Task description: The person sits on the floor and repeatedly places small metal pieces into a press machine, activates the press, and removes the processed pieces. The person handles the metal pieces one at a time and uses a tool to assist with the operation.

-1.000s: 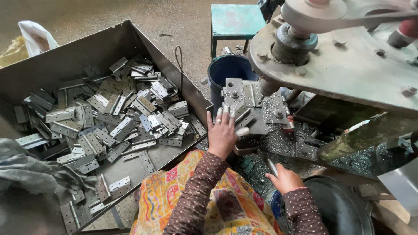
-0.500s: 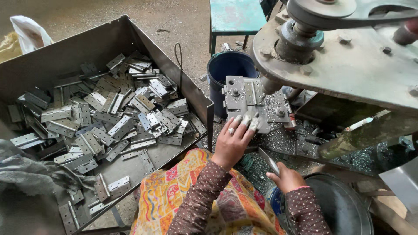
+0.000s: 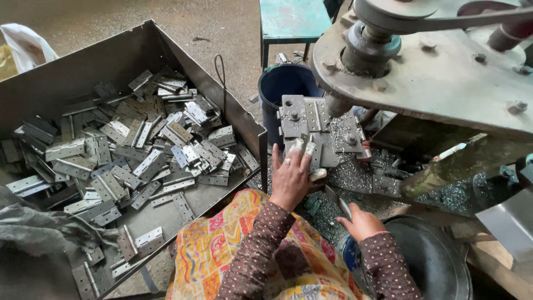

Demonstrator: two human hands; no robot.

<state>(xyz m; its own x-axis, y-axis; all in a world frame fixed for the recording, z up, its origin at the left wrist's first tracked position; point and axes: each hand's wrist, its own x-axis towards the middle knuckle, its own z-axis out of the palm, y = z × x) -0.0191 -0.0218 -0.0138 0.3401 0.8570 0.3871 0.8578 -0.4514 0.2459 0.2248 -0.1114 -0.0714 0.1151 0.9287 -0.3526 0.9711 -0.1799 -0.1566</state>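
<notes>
metal bench (image 3: 355, 178); left hand (image 3: 290, 178) on jig (image 3: 316, 130)

We had the metal tray (image 3: 83, 72) on our left, with the heap of hinge plates (image 3: 127, 150) lying in it. To its right, on the far side, stood the bucket (image 3: 288, 83), and behind the bucket the stool (image 3: 294, 22). The jig plate (image 3: 316, 128) sat just in front of the bucket, under the machine's spindle (image 3: 338, 104), with the machine arm (image 3: 438, 78) reaching over it from the right. Our left hand (image 3: 290, 178) rested on the jig's near edge. Our right hand (image 3: 362, 222) lay nearer to us and to the right, beside the round pan (image 3: 433, 261), over the metal shavings (image 3: 355, 178).
</notes>
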